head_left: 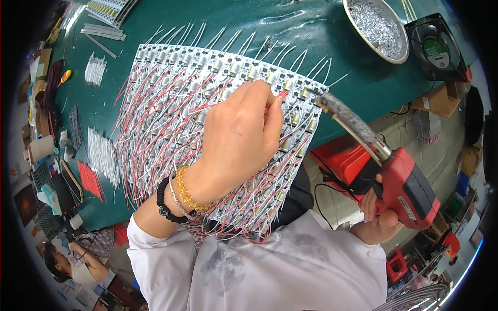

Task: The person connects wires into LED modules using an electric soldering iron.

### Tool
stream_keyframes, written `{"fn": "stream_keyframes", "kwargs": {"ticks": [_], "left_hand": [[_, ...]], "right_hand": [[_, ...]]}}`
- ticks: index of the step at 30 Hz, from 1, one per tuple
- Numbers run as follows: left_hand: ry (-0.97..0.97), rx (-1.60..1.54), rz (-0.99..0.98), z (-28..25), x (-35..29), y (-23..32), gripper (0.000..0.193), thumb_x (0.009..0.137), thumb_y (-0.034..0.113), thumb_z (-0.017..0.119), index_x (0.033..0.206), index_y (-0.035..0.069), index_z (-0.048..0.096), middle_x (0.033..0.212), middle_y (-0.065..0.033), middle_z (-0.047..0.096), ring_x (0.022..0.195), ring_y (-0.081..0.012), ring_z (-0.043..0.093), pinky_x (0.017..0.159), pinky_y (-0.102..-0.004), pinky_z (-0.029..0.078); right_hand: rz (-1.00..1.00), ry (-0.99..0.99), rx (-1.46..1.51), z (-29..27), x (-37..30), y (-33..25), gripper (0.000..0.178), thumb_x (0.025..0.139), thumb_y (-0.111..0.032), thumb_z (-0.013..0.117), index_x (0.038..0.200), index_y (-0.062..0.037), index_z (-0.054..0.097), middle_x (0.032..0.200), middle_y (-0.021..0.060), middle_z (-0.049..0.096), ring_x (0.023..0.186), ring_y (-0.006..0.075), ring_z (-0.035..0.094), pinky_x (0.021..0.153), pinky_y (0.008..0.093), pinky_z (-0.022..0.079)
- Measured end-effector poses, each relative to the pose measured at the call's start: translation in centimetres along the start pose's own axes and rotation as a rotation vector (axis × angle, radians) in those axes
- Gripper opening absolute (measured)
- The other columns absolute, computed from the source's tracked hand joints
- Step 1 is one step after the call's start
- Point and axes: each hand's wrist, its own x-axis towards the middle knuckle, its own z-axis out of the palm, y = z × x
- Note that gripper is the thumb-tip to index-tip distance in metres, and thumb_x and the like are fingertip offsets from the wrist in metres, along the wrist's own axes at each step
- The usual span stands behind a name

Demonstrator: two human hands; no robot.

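Observation:
A large panel of white circuit boards (218, 62), set with rows of small cylindrical parts and many red and white wires, lies over the table's near edge. Above its upper right part is my left hand (241, 129), closed in a pinch on a red wire (283, 94) whose end meets the board. My right hand (384, 217) grips a red and black soldering gun (407, 192) at the right. The gun's tip (322, 99) is at the panel's right edge, close to the pinched wire; whether it touches is too small to tell.
Bundles of white wires (101, 153) and red wires (89, 179) lie left on the green table (171, 13). A bowl of metal scraps (376, 28) and a black fan (436, 46) stand at the far right. Another person (78, 264) sits at lower left.

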Motion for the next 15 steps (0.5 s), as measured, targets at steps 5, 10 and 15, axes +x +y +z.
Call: {"fn": "stream_keyframes", "kwargs": {"ticks": [5,10,15], "left_hand": [[-0.019,-0.037,-0.009,0.2,0.4,-0.1,0.013,0.076,0.004,0.063,0.067,0.001,0.054,0.06,-0.0094,0.055,0.051,-0.0212,0.054,0.047,-0.0308,0.04],[-0.009,0.005,-0.005,0.0,0.1,0.1,0.013,0.076,0.004,0.063,0.068,0.001,0.054,0.059,-0.0092,0.055,0.05,-0.0213,0.054,0.047,-0.0307,0.04],[-0.003,0.045,0.018,0.3,0.3,0.1,0.012,0.075,0.003,0.064,0.068,0.001,0.055,0.059,-0.009,0.054,0.05,-0.0205,0.054,0.045,-0.0295,0.04]], "right_hand": [[0.105,-0.066,-0.123,-1.8,-0.9,-0.2,0.079,0.072,-0.05,0.068,0.12,0.0084,0.045,0.075,0.0077,0.06,0.059,0.014,0.055,0.056,0.0271,0.043],[-0.073,-0.012,-0.345,-2.4,-1.1,1.5,0.081,0.073,-0.049,0.068,0.124,0.009,0.042,0.096,0.0117,0.061,0.082,0.0182,0.059,0.075,0.0308,0.045],[0.109,-0.002,-0.156,-4.3,-2.3,1.7,0.085,0.073,-0.048,0.068,0.128,0.0097,0.038,0.126,0.0143,0.051,0.117,0.0239,0.048,0.101,0.0363,0.033]]}}
